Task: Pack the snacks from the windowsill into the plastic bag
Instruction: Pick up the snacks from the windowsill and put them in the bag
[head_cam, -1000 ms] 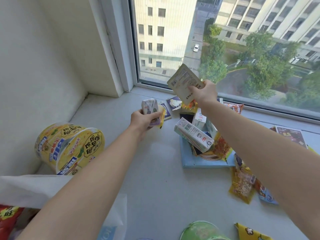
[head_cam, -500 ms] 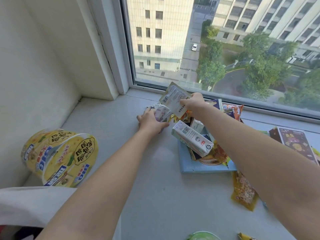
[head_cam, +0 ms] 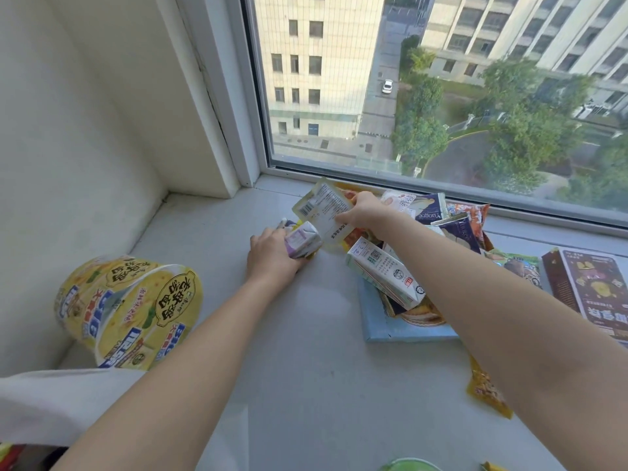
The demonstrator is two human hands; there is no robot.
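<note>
My left hand (head_cam: 272,256) grips a small purple-and-white carton (head_cam: 302,239) low over the windowsill (head_cam: 306,385), with a yellow wrapper edge under it. My right hand (head_cam: 365,212) pinches a flat pale packet (head_cam: 326,212) with a barcode, held just above the carton. A heap of snacks lies to the right: a white milk carton (head_cam: 384,273) and dark purple packets (head_cam: 458,232). The white plastic bag (head_cam: 51,402) shows at the lower left edge.
A big yellow instant-noodle tub (head_cam: 129,311) lies on its side at the left by the wall. A light blue board (head_cam: 397,331) sits under the heap. A brown box (head_cam: 591,290) lies far right, a yellow packet (head_cam: 486,392) nearer me. The window pane runs behind.
My right hand has come down from up by the window with the flat packet to just over the carton. My left hand has sunk towards the sill. The view has shifted left.
</note>
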